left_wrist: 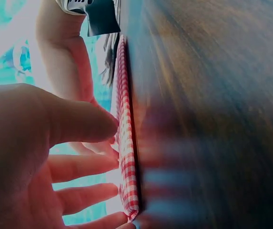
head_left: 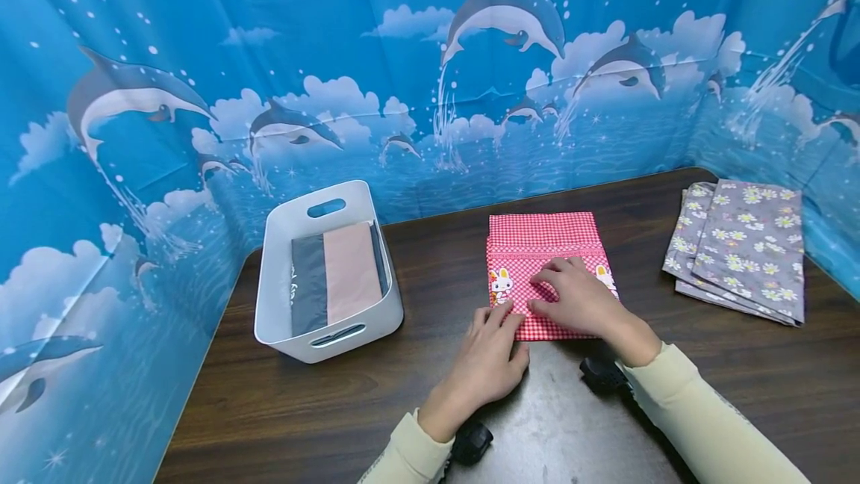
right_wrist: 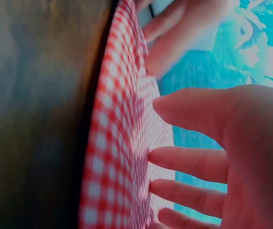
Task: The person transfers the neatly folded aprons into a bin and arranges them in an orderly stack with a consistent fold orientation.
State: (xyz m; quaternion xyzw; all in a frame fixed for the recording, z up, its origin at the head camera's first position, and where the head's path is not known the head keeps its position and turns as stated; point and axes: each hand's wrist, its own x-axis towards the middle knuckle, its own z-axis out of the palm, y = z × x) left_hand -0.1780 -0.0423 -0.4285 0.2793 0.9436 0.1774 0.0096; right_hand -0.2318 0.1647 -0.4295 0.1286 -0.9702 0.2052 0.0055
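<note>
A folded red-and-white checked cloth [head_left: 544,234] with white rabbit prints lies flat on the table. At its near left corner, the fingertips of my left hand [head_left: 487,357] touch the fabric. My right hand [head_left: 581,297] rests its spread fingertips on the middle of the cloth and covers part of it. In the left wrist view, the left fingers [left_wrist: 86,198] reach fairly straight to the side of the checked cloth [left_wrist: 126,157]. From the right wrist, the thumb and fingers [right_wrist: 188,162] stand apart, with their tips against the checked fabric [right_wrist: 110,157].
On the left stands a white plastic bin [head_left: 282,275] holding folded dark grey and pink cloth [head_left: 352,271]. Grey flower-print folded cloth [head_left: 749,252] lies at the right of the brown wooden table [head_left: 443,260]. A blue dolphin curtain [head_left: 416,95] hangs behind the table.
</note>
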